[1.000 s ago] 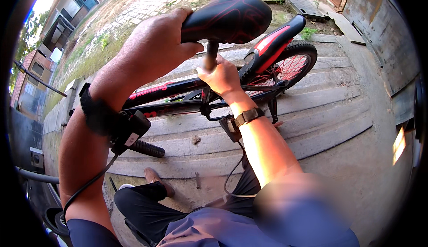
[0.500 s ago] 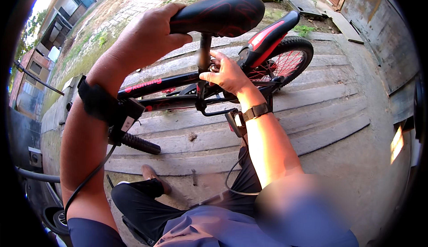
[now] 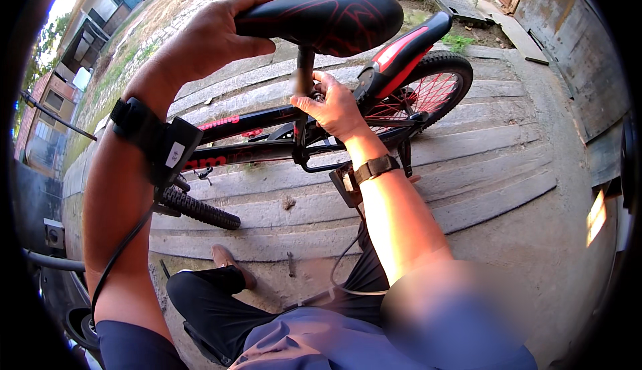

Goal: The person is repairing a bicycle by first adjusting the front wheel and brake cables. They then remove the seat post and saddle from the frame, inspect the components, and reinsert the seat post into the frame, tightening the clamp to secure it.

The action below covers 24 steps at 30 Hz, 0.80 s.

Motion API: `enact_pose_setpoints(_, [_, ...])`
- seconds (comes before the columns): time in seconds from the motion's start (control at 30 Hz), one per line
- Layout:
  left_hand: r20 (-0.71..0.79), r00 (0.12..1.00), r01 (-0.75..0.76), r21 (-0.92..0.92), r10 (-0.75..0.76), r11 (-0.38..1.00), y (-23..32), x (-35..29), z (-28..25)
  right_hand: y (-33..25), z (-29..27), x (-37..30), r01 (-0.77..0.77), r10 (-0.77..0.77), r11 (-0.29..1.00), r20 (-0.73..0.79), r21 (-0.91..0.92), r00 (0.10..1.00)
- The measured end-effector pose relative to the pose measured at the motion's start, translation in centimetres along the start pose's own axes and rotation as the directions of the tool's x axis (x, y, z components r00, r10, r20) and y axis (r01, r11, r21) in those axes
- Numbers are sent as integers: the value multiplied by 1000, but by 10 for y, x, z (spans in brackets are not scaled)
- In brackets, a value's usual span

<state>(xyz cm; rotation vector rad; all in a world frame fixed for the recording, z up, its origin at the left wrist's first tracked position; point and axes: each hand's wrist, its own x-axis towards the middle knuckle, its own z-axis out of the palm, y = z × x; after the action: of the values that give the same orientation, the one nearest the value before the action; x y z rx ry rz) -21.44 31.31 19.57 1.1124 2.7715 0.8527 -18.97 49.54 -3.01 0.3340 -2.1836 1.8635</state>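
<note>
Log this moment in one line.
left hand: gripping saddle by its nose | right hand: at seatpost, below saddle | rear wheel: right of both hands

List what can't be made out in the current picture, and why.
All in the head view:
- Left hand: most fingertips, hidden by the saddle.
- Right hand: how firmly it grips, its own fingers covering the contact.
- Seat post: partly smeared by a blurred patch.
- Front tyre: one end, behind the left forearm.
- Right sleeve: blurred.
</note>
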Motion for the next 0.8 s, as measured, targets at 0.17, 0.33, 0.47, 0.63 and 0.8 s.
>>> enact_pose_setpoints(0.17, [-227,974,54,261,7,964,30,-18,26,-3,2,0,-34,33,998,-3,-46,999])
enact_pose_setpoints(0.33, [-326,945,138,345,-19,928,52,-32,46,1,-1,0,13,-16,993,-26,-116,1000])
enact_pose_setpoints(0.47, [-175,984,32,306,24,951,48,-32,26,-2,0,1,-29,29,999,5,43,1000])
enact_pose_setpoints(0.63, [-200,980,47,189,-8,981,36,-33,29,-1,0,2,-24,25,999,0,34,1000])
enact_pose_setpoints(0.8, [-135,991,12,70,-2,997,21,-28,14,4,-1,4,18,-19,998,19,63,1000])
